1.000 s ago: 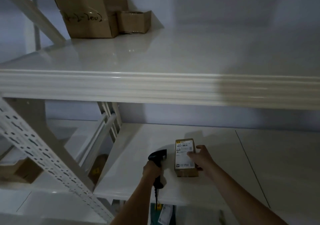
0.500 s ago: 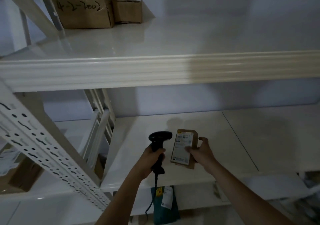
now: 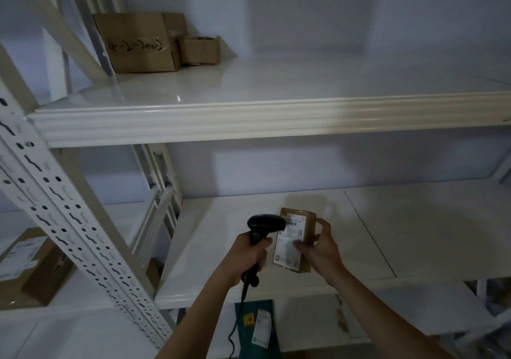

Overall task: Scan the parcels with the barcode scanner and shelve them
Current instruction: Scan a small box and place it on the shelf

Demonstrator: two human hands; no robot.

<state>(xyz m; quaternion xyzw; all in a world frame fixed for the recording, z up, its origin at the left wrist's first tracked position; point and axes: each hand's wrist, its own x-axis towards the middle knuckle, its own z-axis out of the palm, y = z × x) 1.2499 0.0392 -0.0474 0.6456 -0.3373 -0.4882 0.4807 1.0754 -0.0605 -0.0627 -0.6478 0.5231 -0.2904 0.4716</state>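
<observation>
1. Left hand (image 3: pixel 249 259) is wrapped round the grip of the barcode scanner (image 3: pixel 264 227), head aimed at the parcel's label.
2. Right hand (image 3: pixel 322 248) grips the parcel (image 3: pixel 297 238), tilted label-up above the middle shelf (image 3: pixel 414 234), evidently to present the barcode.
3. Shelving not yet done.

Parcel (image 3: pixel 300 237): small brown cardboard box, white shipping label with barcode on the face turned up toward the viewer. Tilted, long axis running front to back, over the lower shelf (image 3: pixel 414 234) near its front edge; whether its lower end touches the shelf cannot be told. Label partly blurred.

Scanner (image 3: pixel 265 224): black, pistol-shaped, head just left of the parcel's upper end and pointing at it. Handle upright; black cable hangs past the shelf's front edge.
</observation>
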